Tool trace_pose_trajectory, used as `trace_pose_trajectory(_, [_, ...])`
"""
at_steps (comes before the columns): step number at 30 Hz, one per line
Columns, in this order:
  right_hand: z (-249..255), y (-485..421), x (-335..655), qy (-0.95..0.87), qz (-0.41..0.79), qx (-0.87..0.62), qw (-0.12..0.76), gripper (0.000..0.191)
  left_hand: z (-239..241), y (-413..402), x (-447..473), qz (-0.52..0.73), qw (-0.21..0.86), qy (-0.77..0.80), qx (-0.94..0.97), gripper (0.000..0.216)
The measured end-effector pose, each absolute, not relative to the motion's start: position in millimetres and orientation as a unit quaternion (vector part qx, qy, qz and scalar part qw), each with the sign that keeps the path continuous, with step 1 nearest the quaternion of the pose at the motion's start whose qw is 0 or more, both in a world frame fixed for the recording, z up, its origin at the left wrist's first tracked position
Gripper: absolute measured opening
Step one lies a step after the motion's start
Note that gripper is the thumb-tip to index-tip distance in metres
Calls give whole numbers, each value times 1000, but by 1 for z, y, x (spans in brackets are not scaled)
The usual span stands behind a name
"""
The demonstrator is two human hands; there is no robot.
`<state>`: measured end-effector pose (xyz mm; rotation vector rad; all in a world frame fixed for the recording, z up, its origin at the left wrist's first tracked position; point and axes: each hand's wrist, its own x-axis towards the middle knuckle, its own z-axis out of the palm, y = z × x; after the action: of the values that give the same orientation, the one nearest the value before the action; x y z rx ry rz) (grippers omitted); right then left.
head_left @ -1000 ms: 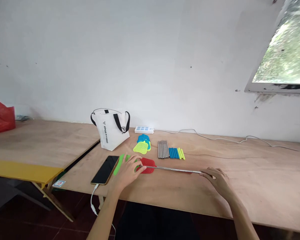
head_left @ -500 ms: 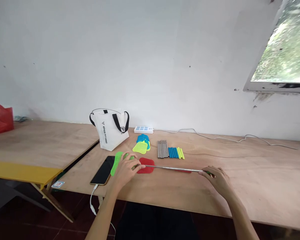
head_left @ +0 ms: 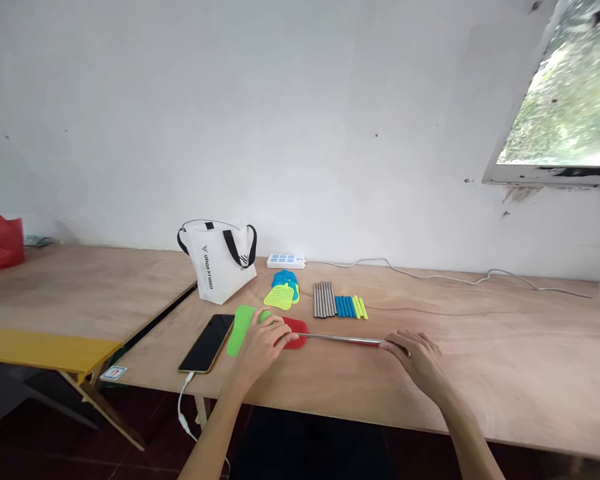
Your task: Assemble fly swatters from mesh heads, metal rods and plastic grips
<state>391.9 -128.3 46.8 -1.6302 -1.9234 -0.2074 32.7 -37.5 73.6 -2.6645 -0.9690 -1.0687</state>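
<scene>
A fly swatter with a green mesh head (head_left: 241, 329) and a thin metal rod (head_left: 337, 338) lies across both my hands. My left hand (head_left: 266, 340) is closed round the rod close to the green head and covers part of it. My right hand (head_left: 414, 353) grips the other end, hiding the handle there. Beneath the rod on the table is a red mesh swatter head (head_left: 296, 331), partly covered by my left fingers. Behind lie several grey metal rods (head_left: 324, 299), with blue grips (head_left: 346, 307) and yellow-green grips (head_left: 360, 307) in a row beside them.
Blue mesh heads (head_left: 285, 279) and a yellow-green mesh head (head_left: 279, 297) are stacked further back. A phone (head_left: 207, 343) on a white cable lies left of my left hand. A white bag (head_left: 220, 270) and a power strip (head_left: 286, 261) stand near the wall.
My right hand has moved left, closer to my left hand, and the stretch of rod between them is shorter. The green head has swung slightly and shows more of its face.
</scene>
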Motion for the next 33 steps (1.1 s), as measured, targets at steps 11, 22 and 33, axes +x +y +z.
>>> trace_pose_trajectory(11, [41,-125,333,-748,-124,-577,302,47,61,-55,69,-357,23,-293,-887,32])
trace_pose_trajectory(22, [27,-120,302,-762,-119,-565,292,47,46,-58,83,-321,-14,-261,-910,36])
trace_pose_trajectory(33, [29,-119,321,-759,19,-589,276,26,43,-48,72,-297,-78,-291,-906,37])
